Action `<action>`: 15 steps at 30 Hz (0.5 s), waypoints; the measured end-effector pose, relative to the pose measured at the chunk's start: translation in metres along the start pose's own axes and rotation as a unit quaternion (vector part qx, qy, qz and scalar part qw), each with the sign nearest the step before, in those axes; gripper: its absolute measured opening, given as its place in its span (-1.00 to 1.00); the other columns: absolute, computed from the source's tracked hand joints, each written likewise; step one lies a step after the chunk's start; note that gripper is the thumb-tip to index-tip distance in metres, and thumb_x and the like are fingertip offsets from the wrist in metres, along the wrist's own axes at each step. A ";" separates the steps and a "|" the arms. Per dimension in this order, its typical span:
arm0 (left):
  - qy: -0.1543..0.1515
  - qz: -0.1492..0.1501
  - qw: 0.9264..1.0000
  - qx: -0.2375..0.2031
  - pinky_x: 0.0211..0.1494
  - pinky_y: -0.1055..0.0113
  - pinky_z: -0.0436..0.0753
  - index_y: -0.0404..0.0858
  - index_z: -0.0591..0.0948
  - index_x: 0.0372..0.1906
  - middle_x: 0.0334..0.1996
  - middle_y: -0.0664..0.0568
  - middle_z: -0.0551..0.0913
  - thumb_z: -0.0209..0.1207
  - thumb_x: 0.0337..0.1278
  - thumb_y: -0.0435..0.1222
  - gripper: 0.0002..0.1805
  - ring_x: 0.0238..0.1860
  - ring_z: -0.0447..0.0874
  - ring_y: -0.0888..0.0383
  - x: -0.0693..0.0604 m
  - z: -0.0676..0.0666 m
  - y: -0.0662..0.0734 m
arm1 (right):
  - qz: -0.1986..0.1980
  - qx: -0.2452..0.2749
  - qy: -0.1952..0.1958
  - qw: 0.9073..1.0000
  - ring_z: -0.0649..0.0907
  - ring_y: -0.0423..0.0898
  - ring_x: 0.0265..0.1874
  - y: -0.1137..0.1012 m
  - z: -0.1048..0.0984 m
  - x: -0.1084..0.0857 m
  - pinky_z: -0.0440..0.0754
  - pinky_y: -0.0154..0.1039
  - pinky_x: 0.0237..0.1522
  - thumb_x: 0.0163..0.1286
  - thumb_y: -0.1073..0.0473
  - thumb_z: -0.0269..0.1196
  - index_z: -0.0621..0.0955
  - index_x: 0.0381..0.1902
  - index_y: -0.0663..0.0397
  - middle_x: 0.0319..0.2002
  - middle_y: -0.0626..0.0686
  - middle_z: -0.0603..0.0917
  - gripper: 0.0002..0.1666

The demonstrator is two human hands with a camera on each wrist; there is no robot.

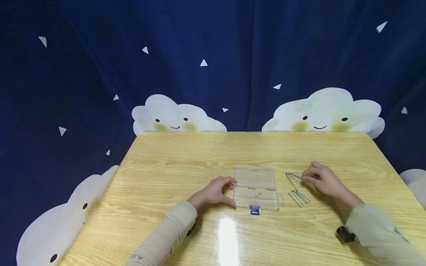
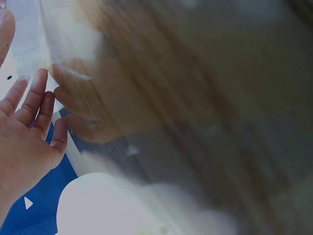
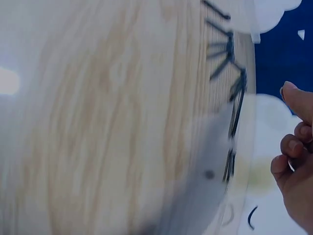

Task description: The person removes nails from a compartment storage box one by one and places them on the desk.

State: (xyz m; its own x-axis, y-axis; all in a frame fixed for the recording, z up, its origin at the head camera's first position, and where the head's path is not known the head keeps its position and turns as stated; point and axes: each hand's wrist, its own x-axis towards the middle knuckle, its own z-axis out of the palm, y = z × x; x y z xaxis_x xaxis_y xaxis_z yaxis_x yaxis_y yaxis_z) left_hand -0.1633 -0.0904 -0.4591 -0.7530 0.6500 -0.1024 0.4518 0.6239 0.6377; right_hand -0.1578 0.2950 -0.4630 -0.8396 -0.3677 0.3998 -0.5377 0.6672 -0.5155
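Observation:
A clear plastic case [image 1: 254, 178] lies opened flat on the table, with a blue latch [image 1: 254, 210] at its near edge. My left hand [image 1: 217, 190] spreads thumb and fingers along the case's left side; its fingertips [image 2: 41, 78] touch the edge. To the right of the case lie several thin metal nails [image 1: 294, 186] in two loose groups. Beside the far group, my right hand [image 1: 324, 181] has its thumb and fingertips drawn together at one nail's end. The right wrist view shows the fingers of that hand [image 3: 301, 152] curled, but whether they pinch a nail is unclear.
The wooden table [image 1: 166, 159] carries a bright glare spot near its front. Behind it hangs a dark blue curtain [image 1: 213, 44] with white clouds and triangles. A black wrist device [image 1: 346, 234] sits under the right sleeve.

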 end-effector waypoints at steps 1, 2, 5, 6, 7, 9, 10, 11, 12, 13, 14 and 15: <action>0.000 0.000 1.000 0.001 0.17 0.19 0.23 -0.20 0.42 0.14 -0.22 0.12 0.51 0.43 -0.29 -0.09 -0.24 -0.03 0.36 0.14 0.000 0.000 0.000 | -0.008 0.006 0.001 1.000 0.32 -0.34 -0.57 -0.003 0.002 0.001 0.32 -0.39 -0.56 0.04 0.45 0.31 0.64 -0.45 0.14 -0.50 -0.15 0.39 -0.86; 0.000 0.000 1.000 0.001 0.17 0.19 0.23 -0.20 0.42 0.14 -0.22 0.12 0.51 0.44 -0.30 -0.09 -0.24 -0.03 0.36 0.14 0.000 0.000 0.000 | -0.015 0.011 0.002 1.000 0.32 -0.34 -0.57 -0.005 0.004 0.002 0.31 -0.40 -0.57 0.03 0.46 0.31 0.64 -0.45 0.14 -0.50 -0.16 0.39 -0.85; 0.000 0.000 1.000 0.003 0.17 0.20 0.23 -0.20 0.42 0.13 -0.23 0.13 0.51 0.44 -0.30 -0.09 -0.24 -0.04 0.36 0.14 0.000 0.000 0.000 | -0.039 0.029 0.004 0.999 0.29 -0.34 -0.60 -0.011 0.009 0.006 0.28 -0.43 -0.58 0.01 0.48 0.32 0.65 -0.45 0.16 -0.51 -0.17 0.37 -0.83; 0.000 0.000 1.000 0.003 0.18 0.20 0.23 -0.20 0.42 0.13 -0.22 0.14 0.51 0.44 -0.30 -0.09 -0.24 -0.03 0.36 0.15 0.001 0.001 0.000 | -0.047 0.036 0.006 0.998 0.28 -0.34 -0.60 -0.013 0.011 0.007 0.27 -0.43 -0.58 0.00 0.49 0.32 0.65 -0.45 0.17 -0.52 -0.17 0.37 -0.83; -0.001 0.000 1.000 0.003 0.18 0.20 0.23 -0.20 0.42 0.13 -0.22 0.13 0.51 0.43 -0.30 -0.09 -0.24 -0.03 0.36 0.15 0.000 0.001 0.000 | -0.054 0.041 0.007 0.998 0.28 -0.34 -0.60 -0.014 0.013 0.008 0.27 -0.44 -0.58 -0.02 0.50 0.32 0.65 -0.45 0.18 -0.52 -0.17 0.36 -0.82; -0.001 0.000 1.000 0.003 0.19 0.20 0.22 -0.20 0.42 0.13 -0.22 0.13 0.51 0.43 -0.29 -0.09 -0.25 -0.01 0.36 0.15 0.001 0.001 0.000 | -0.064 0.050 0.008 0.997 0.28 -0.33 -0.60 -0.017 0.016 0.011 0.26 -0.45 -0.58 -0.03 0.50 0.33 0.66 -0.45 0.17 -0.52 -0.17 0.36 -0.80; 0.002 0.004 1.000 0.006 0.18 0.20 0.22 -0.21 0.42 0.13 -0.22 0.13 0.52 0.43 -0.29 -0.09 -0.25 -0.01 0.36 0.15 0.000 0.001 0.000 | -0.067 0.054 0.008 0.996 0.28 -0.33 -0.59 -0.018 0.017 0.012 0.26 -0.45 -0.57 -0.04 0.50 0.33 0.66 -0.44 0.18 -0.52 -0.17 0.37 -0.80; 0.003 0.006 1.000 0.006 0.18 0.20 0.23 -0.21 0.42 0.13 -0.22 0.12 0.52 0.43 -0.29 -0.09 -0.25 -0.01 0.36 0.15 0.000 0.000 0.000 | -0.070 0.056 0.008 0.996 0.28 -0.33 -0.58 -0.019 0.019 0.012 0.26 -0.45 -0.56 -0.05 0.50 0.34 0.67 -0.44 0.18 -0.51 -0.17 0.38 -0.81; 0.004 0.008 1.000 0.007 0.18 0.20 0.23 -0.21 0.42 0.13 -0.22 0.11 0.53 0.44 -0.29 -0.10 -0.25 -0.01 0.37 0.14 0.000 0.000 0.000 | -0.071 0.060 0.008 0.996 0.29 -0.32 -0.57 -0.021 0.021 0.013 0.26 -0.45 -0.54 -0.06 0.49 0.35 0.67 -0.45 0.18 -0.51 -0.16 0.38 -0.80; 0.005 0.011 1.000 0.008 0.17 0.20 0.23 -0.22 0.42 0.13 -0.22 0.10 0.53 0.44 -0.30 -0.10 -0.25 -0.02 0.37 0.14 0.000 0.000 0.000 | -0.073 0.064 0.006 0.995 0.30 -0.30 -0.57 -0.022 0.023 0.014 0.27 -0.45 -0.54 -0.07 0.49 0.36 0.67 -0.45 0.18 -0.50 -0.15 0.38 -0.81; 0.007 0.013 1.000 0.009 0.17 0.21 0.23 -0.22 0.42 0.13 -0.21 0.10 0.54 0.44 -0.30 -0.10 -0.25 -0.02 0.37 0.14 0.000 0.000 -0.001 | -0.074 0.071 0.004 0.995 0.30 -0.28 -0.57 -0.024 0.025 0.015 0.27 -0.45 -0.53 -0.09 0.49 0.37 0.68 -0.47 0.18 -0.50 -0.12 0.39 -0.80; 0.008 0.015 1.000 0.011 0.16 0.21 0.23 -0.22 0.42 0.12 -0.22 0.09 0.54 0.44 -0.30 -0.09 -0.25 -0.03 0.38 0.14 0.000 0.000 -0.001 | -0.076 0.079 0.002 0.994 0.31 -0.25 -0.57 -0.027 0.027 0.016 0.26 -0.43 -0.54 -0.11 0.50 0.38 0.68 -0.47 0.19 -0.50 -0.09 0.38 -0.80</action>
State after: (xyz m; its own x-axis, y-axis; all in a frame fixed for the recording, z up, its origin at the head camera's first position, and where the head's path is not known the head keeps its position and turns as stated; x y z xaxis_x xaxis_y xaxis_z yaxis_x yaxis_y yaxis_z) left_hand -0.1638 -0.0906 -0.4601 -0.7468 0.6612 -0.0707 0.4845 0.6139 0.6232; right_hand -0.1592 0.2535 -0.4636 -0.7478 -0.4533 0.4852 -0.6638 0.4938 -0.5618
